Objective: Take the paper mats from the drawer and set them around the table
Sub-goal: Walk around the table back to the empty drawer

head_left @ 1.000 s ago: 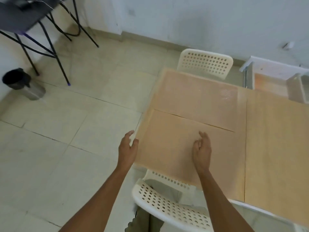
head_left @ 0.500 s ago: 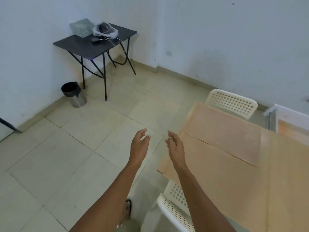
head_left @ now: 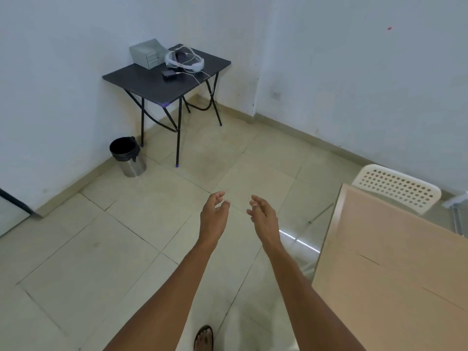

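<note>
Tan paper mats (head_left: 395,252) lie flat on the glass table (head_left: 301,247) at the right edge of the view, their seams showing as thin lines. My left hand (head_left: 214,215) and my right hand (head_left: 263,215) hang side by side over the tiled floor, left of the table, both empty with fingers loosely spread. A small grey drawer unit (head_left: 147,53) stands on a black folding table (head_left: 162,82) in the far corner, with its drawers shut.
A white perforated chair (head_left: 397,188) stands at the table's far side. A headset with a cable (head_left: 183,60) and a small black device (head_left: 169,73) lie on the black table. A steel bin (head_left: 128,157) stands by the left wall. My sandalled foot (head_left: 203,338) is on the floor.
Both hands have left the mat on the table and now hang empty over the floor. The view has swung left, towards the corner with the black table.
</note>
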